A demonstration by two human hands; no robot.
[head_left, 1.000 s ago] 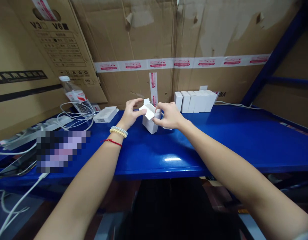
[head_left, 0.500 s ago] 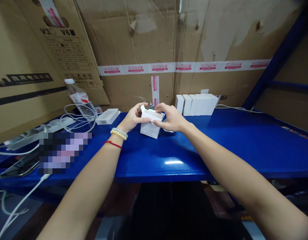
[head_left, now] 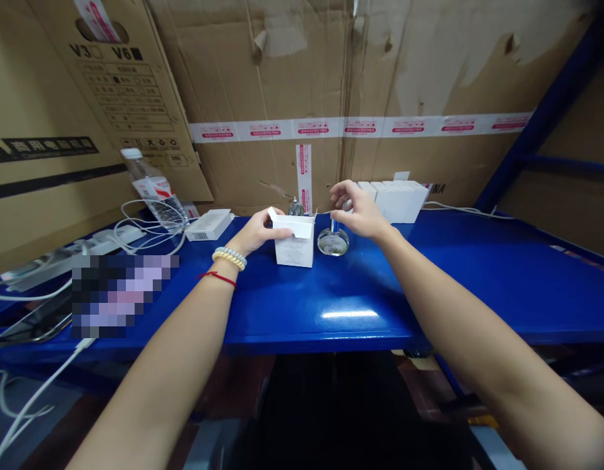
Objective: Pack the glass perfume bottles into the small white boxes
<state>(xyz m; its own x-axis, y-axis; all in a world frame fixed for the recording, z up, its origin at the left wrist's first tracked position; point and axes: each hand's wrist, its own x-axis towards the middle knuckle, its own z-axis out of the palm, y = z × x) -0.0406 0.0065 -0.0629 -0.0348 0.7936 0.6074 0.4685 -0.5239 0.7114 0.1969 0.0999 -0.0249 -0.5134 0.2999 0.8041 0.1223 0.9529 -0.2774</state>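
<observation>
My left hand (head_left: 260,233) is closed on a small white carton (head_left: 294,252), thumb across its near side. The carton stands on the blue table with its top flaps up and its mouth open. A round, flat glass perfume bottle (head_left: 333,243) with a blue neck stands just right of the carton. My right hand (head_left: 356,210) is over the bottle's top, fingers curled but apart, the thumb in front of the cap. Whether it touches the cap is unclear. Behind the carton, another glass bottle (head_left: 295,206) shows only its upper part.
A row of white boxes (head_left: 402,202) stands at the back right against the cardboard wall (head_left: 262,78). On the left are a flat white box (head_left: 209,225), a water bottle (head_left: 157,192), loose white cables, a power strip (head_left: 86,251) and a phone (head_left: 34,323).
My right hand has left the carton and moved right, over the perfume bottle, which now shows more fully. My left hand stays on the carton, which has turned slightly and sits more upright.
</observation>
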